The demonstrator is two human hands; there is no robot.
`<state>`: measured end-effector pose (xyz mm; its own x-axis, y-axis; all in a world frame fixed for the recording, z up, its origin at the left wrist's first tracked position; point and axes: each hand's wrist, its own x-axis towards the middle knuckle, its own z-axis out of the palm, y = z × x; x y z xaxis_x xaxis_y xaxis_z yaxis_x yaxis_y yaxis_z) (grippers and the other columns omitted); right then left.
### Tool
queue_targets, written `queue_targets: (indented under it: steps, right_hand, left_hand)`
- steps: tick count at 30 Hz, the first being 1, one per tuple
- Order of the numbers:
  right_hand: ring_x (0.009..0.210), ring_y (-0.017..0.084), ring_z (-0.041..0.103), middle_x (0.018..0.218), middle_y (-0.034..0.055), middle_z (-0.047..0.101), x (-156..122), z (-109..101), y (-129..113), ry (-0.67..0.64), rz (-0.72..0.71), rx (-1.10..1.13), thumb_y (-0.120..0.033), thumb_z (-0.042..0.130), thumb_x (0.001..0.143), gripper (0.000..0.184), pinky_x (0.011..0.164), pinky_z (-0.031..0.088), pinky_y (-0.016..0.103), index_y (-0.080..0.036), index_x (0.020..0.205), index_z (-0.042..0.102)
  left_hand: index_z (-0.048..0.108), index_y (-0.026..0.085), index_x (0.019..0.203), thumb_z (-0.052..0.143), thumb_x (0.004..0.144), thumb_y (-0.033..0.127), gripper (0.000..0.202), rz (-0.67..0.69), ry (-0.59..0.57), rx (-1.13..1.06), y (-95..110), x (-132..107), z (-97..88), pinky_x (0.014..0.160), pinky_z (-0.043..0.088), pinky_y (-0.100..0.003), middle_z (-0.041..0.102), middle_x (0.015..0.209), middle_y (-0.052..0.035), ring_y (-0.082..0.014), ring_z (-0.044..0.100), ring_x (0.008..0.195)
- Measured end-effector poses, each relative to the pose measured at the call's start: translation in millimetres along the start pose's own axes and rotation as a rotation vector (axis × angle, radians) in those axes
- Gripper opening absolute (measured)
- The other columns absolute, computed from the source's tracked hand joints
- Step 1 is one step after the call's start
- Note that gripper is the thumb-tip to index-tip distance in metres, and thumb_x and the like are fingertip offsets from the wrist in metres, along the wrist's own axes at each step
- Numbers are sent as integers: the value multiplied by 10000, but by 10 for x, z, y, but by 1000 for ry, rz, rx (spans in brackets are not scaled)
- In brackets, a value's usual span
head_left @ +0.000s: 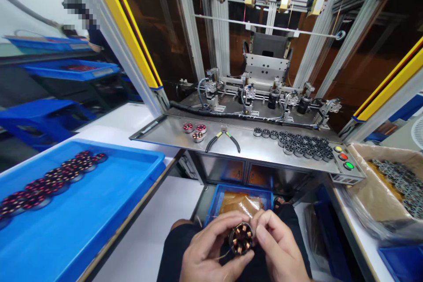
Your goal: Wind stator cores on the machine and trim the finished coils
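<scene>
Your left hand (208, 246) grips a copper-wound core (236, 243); just right of that core, your right hand (280, 242) has thumb and fingertips pressed together, on what I cannot tell. You're apparently tending its loose wire (225, 255); the next move calls for a steady core.

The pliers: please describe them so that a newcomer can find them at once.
Find the metal ledge in front of the machine. On it, the pliers lie between three round red-and-copper parts at left and a cluster of dark round parts at right. They alone have two long dark handles, spread apart.
</scene>
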<state>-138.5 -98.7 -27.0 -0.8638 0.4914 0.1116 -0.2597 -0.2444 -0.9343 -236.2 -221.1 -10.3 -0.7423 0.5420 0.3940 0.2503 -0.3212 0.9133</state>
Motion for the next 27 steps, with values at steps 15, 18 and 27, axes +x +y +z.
queue_targets:
  steps: [15,18,27]
  right_hand:
    - [758,147,598,801,22,616,136,-31,-408,-43,-217,-449,-322,667,924,204,708,462,262,-206,758,642]
    - [707,145,591,758,23,618,107,-23,-399,2,-234,-422,-290,653,928,197,664,459,262,-199,756,621]
    - [677,126,544,724,13,572,61,6,-274,100,-119,-183,-374,690,904,280,637,456,237,-185,711,618]
  left_hand:
    - [789,301,1065,875,620,75,507,130,-76,213,63,44,-19,805,627,-265,807,957,-59,-230,775,858]
    - [802,291,1028,880,622,108,452,50,-56,163,43,42,-26,813,629,-277,808,957,-69,-244,773,883]
    - [795,186,956,920,601,258,384,-319,-42,-188,5,12,-8,833,639,-354,793,991,-129,-301,760,942]
